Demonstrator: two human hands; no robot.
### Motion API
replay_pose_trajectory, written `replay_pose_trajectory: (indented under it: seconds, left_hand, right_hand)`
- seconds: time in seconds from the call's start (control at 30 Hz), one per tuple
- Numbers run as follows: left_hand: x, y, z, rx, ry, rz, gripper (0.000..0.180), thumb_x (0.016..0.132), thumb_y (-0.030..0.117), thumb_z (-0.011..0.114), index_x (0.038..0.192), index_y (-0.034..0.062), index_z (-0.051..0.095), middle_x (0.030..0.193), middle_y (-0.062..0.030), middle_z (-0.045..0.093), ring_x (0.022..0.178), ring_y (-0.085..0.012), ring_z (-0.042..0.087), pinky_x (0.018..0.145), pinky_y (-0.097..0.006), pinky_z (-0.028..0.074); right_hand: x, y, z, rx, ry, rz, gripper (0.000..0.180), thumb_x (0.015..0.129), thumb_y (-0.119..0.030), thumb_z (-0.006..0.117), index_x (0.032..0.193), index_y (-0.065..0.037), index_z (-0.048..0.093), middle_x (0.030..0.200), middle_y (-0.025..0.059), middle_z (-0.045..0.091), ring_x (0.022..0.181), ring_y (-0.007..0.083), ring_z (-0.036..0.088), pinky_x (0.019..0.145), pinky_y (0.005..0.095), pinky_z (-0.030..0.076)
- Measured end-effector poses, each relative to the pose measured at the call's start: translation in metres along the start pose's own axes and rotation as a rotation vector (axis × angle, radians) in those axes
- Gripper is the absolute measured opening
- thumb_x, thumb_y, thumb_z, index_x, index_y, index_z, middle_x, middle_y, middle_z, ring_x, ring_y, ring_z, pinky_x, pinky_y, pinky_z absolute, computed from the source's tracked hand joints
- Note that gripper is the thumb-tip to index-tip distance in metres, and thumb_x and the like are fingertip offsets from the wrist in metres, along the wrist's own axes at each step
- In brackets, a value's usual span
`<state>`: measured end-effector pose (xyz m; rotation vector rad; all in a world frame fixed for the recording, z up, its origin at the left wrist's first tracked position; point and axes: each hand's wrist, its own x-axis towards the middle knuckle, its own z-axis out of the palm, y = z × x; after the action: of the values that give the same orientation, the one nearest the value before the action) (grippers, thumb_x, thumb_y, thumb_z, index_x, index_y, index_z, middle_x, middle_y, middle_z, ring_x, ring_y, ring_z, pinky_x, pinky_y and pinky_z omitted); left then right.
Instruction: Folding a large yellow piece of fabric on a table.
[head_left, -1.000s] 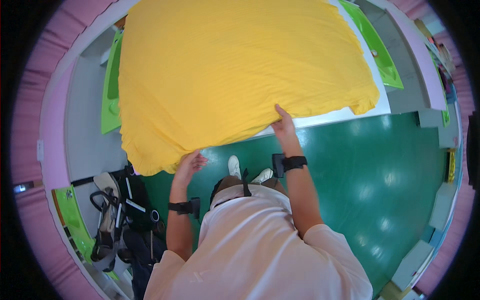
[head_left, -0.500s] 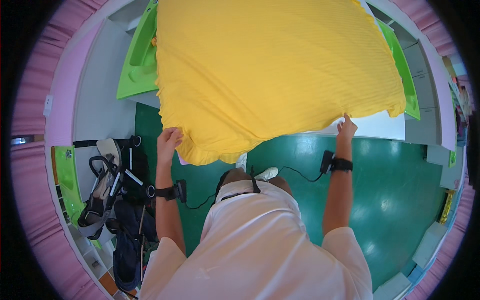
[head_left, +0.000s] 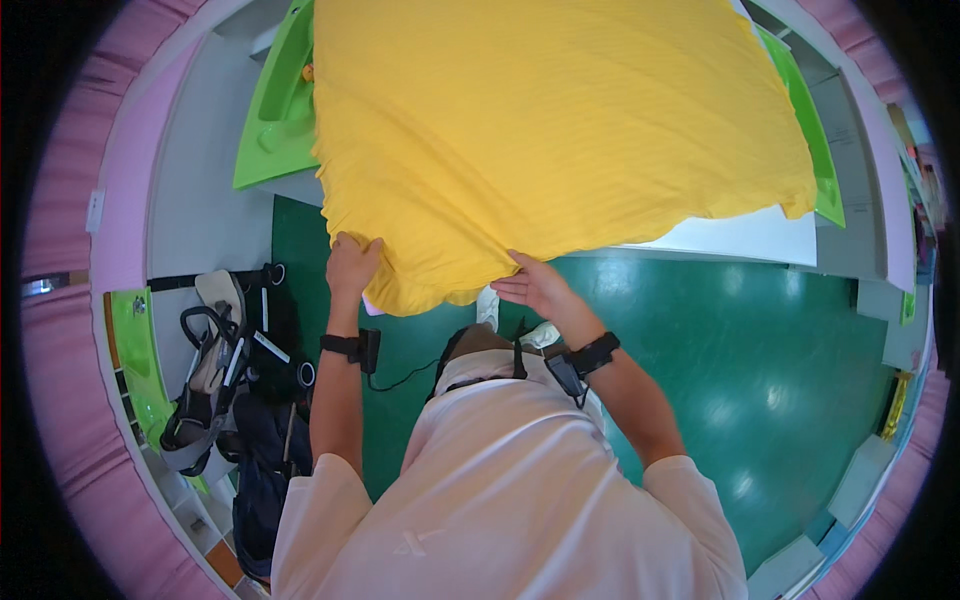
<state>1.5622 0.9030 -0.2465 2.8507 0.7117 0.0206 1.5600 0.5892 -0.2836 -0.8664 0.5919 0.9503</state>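
A large yellow cloth [head_left: 560,120] with a ruffled edge lies spread over a white table [head_left: 740,236], and its near left corner hangs down over the front. My left hand [head_left: 353,268] is closed on the cloth's left edge close to that corner. At the hanging front edge, right of the corner, is my right hand [head_left: 548,292]. One fingertip of it touches the cloth, while the other fingers stretch out apart just below the edge. Black bands with small devices sit on both wrists.
Green basin-like units [head_left: 275,130] flank the table on both sides. A folded stroller [head_left: 215,370] and a dark bag [head_left: 262,490] stand at my left. Green floor [head_left: 740,370] stretches to the right, with low pale boxes [head_left: 860,485] along the wall.
My right hand has let go of the cloth's edge farther right and moved left toward the corner. My left hand has shifted slightly up and right at the left edge.
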Motion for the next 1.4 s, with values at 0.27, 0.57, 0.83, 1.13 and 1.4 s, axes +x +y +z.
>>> replay_pose_trajectory:
  seconds: [0.27, 0.57, 0.83, 1.13, 1.4]
  left_hand:
    - [-0.005, -0.034, -0.018, -0.016, -0.258, -0.021, 0.032, 0.081, 0.027, 0.050, 0.084, -0.0028, 0.059, 0.089, -0.0235, 0.061, 0.087, -0.0407, 0.058, 0.075, -0.046, 0.046]
    - [-0.028, -0.086, 0.022, -0.349, -0.357, -0.161, 0.028, 0.081, 0.023, 0.055, 0.077, -0.0054, 0.056, 0.075, -0.0210, 0.062, 0.071, -0.0291, 0.065, 0.055, -0.038, 0.050]
    - [-0.013, -0.059, -0.004, -0.457, -0.717, -0.386, 0.038, 0.075, 0.021, 0.056, 0.097, -0.0093, 0.057, 0.080, -0.0214, 0.063, 0.065, -0.0272, 0.066, 0.060, -0.036, 0.053]
    - [-0.042, -0.073, 0.020, -0.991, -0.661, -0.551, 0.035, 0.075, 0.016, 0.056, 0.103, -0.0045, 0.057, 0.097, -0.0120, 0.062, 0.085, -0.0220, 0.063, 0.074, -0.034, 0.052]
    - [-0.067, -0.072, 0.016, -1.388, -0.370, -0.630, 0.014, 0.074, 0.008, 0.052, 0.082, 0.0000, 0.060, 0.076, -0.0035, 0.059, 0.069, -0.0122, 0.057, 0.062, -0.026, 0.048]
  right_hand:
    - [0.011, 0.013, 0.026, 0.175, 0.020, 0.137, 0.058, 0.083, -0.028, 0.061, 0.125, 0.001, 0.033, 0.118, 0.0266, 0.044, 0.106, 0.0390, 0.052, 0.089, 0.0454, 0.047]
    - [0.031, 0.035, 0.038, 0.245, -0.066, -0.034, 0.029, 0.081, -0.007, 0.057, 0.107, 0.001, 0.047, 0.110, 0.0179, 0.052, 0.106, 0.0314, 0.052, 0.092, 0.0462, 0.046]
    - [0.016, 0.022, 0.041, 0.127, -0.089, 0.216, 0.031, 0.080, -0.021, 0.056, 0.101, 0.002, 0.050, 0.109, 0.0229, 0.055, 0.107, 0.0333, 0.053, 0.093, 0.0444, 0.045]
    - [0.015, 0.025, 0.050, 0.068, -0.013, 0.299, 0.050, 0.079, -0.024, 0.053, 0.113, 0.010, 0.039, 0.113, 0.0296, 0.050, 0.111, 0.0413, 0.049, 0.095, 0.0469, 0.042]
    - [0.014, 0.030, 0.054, 0.293, 0.022, 0.181, 0.031, 0.078, -0.009, 0.049, 0.104, 0.007, 0.045, 0.110, 0.0267, 0.052, 0.110, 0.0402, 0.050, 0.098, 0.0488, 0.040]
